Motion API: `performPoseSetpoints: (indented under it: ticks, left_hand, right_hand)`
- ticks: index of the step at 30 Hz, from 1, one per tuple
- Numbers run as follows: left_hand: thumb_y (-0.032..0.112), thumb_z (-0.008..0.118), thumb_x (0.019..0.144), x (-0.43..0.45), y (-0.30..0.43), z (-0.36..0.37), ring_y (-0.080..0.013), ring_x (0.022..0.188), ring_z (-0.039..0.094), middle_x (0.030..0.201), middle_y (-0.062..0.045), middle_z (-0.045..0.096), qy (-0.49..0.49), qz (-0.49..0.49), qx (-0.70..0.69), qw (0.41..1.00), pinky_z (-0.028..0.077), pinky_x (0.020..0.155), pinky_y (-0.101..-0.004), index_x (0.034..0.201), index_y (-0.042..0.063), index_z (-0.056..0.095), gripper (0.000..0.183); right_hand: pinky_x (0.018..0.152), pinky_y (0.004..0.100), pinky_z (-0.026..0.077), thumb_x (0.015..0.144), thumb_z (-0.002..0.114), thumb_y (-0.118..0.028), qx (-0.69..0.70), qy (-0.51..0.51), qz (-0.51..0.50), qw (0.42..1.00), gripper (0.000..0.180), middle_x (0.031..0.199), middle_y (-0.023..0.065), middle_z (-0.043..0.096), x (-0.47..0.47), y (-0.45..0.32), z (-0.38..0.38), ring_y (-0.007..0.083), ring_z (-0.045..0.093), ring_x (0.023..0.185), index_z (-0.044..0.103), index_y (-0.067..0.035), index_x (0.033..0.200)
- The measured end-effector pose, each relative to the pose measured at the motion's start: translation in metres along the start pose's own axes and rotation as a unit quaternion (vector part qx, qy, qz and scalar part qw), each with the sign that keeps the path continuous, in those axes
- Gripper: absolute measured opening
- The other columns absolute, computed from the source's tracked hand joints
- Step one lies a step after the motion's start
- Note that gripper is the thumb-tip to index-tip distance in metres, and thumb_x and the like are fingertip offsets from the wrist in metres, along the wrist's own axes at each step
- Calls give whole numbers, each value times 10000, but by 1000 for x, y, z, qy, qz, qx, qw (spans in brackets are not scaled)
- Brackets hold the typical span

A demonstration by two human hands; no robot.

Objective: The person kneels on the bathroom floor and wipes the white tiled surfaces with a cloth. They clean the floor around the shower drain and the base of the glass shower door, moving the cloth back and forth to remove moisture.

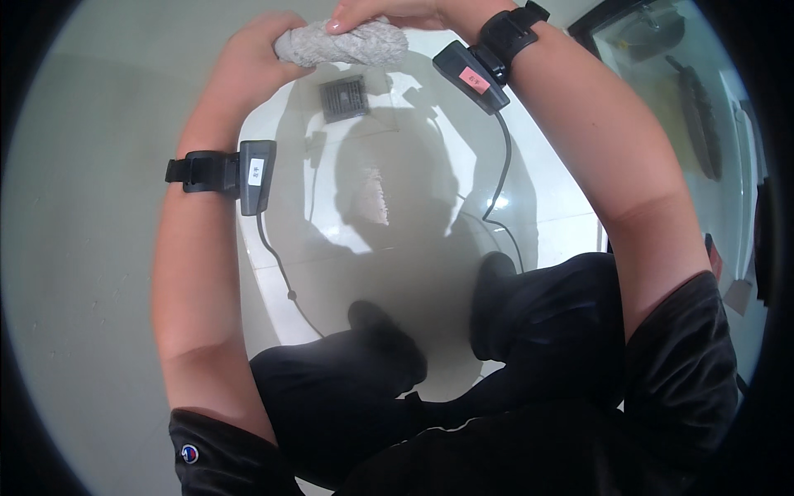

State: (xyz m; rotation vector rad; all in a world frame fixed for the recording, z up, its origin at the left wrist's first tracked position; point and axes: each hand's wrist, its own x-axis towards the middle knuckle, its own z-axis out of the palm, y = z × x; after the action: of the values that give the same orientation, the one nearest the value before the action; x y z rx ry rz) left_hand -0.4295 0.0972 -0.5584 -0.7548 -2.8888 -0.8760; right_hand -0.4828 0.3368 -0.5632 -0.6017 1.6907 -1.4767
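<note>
A rolled or twisted grey-white cloth (347, 44) is held between my two hands near the top edge of the view. My left hand (263, 56) grips its left end, with the thumb below and the fingers around the back. On the right part of the cloth lies the thumb of my right hand (388, 13); the other fingers of that hand are partly cut off by the top edge. Below the cloth, a square floor drain grate (344, 99) sits in the pale tiled floor (298, 248). A small ragged whitish patch (374, 197) shows on the floor within my shadow.
A plain wall (80, 217) rises on the left. Cables run from the black wrist devices (255, 178) down past my legs. My dark shoes (493, 304) stand on the floor. At the right, a glass panel (664, 80) shows a dark elongated object (701, 124) behind or reflected in it.
</note>
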Motion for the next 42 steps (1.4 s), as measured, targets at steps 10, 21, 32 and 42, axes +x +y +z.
performPoseSetpoints:
  ticks: [10, 21, 32, 42]
  left_hand:
    - [140, 840, 709, -3, 7, -1, -314, 997, 654, 975, -102, 675, -5, 34, 231, 972, 519, 836, -407, 905, 41, 613, 315]
    - [106, 696, 729, -13, -3, 2, -391, 850, 685, 912, -192, 725, -41, -92, 118, 988, 546, 769, -433, 1053, 38, 714, 332]
    - [114, 693, 685, -9, -13, 4, -224, 678, 565, 736, -84, 624, 17, -235, -113, 965, 458, 634, -374, 963, -28, 683, 313]
    - [-27, 653, 723, -18, -20, 17, -107, 495, 393, 690, -17, 499, 53, -264, -422, 866, 318, 455, -270, 972, -12, 574, 262]
  right_hand:
    - [672, 341, 599, 873, 775, -129, 140, -120, 123, 975, 476, 1042, 154, 720, 2, 39, 23, 228, 720, 886, 571, -18, 1289]
    - [731, 434, 545, 717, 777, -221, -376, 179, -63, 907, 382, 869, 155, 725, 34, 47, 60, 312, 697, 818, 714, -58, 1056]
    - [754, 499, 559, 851, 671, -217, -484, 333, -182, 788, 189, 861, 194, 740, 44, 18, 60, 376, 722, 835, 713, -58, 945]
    - [723, 533, 549, 817, 646, -186, -508, 327, -243, 759, 150, 807, 218, 708, 49, 13, 52, 432, 694, 797, 676, -58, 889]
